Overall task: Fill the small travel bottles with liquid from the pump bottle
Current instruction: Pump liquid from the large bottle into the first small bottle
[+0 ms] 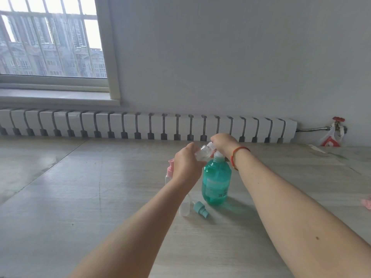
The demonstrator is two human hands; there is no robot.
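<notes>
1. Your left hand (185, 167) is curled round a small clear travel bottle (201, 154), tilted, right above the teal pump bottle (216, 184).
2. Your right hand (223, 144) pinches its neck end, fingers bent tight.
3. On the floor (80, 197): another clear bottle (184, 208) just beside a teal spray cap (201, 210), and a pink-capped bottle (169, 171) behind your left wrist.

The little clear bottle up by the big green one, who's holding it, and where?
The left hand grips the small clear bottle round its body, tilted. The right hand pinches its neck end, above the pump bottle.
</notes>
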